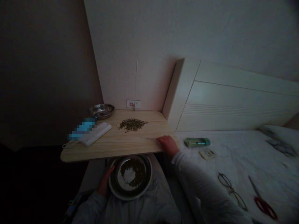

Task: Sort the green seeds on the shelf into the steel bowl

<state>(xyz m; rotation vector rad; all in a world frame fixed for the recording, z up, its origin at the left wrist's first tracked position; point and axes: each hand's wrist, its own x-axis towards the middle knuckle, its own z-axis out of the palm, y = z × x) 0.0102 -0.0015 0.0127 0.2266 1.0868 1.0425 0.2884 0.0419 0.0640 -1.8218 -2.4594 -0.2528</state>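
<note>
My left hand [106, 182] grips the left rim of a round metal bowl [149, 169] resting on my lap just below the table edge. Small dark greenish-brown grains [138, 174] lie in a crescent on its bottom. At the table's right end is my right hand [168, 144], its fingers closed and low over the wood. A thin pale strip [150, 138] sticks out leftward from these fingers; its kind is too dim to make out. Farther back on the table [130, 146], a loose pile of similar grains [132, 124] is spread out.
A second metal bowl [102, 111] stands at the table's back left, behind a blurred blue-screened device and a white power strip [97, 134]. A wall socket [133, 104] is behind. On the bed right lie a green bottle [197, 142], a small packet [207, 154], glasses [231, 189] and red-handled scissors [263, 200].
</note>
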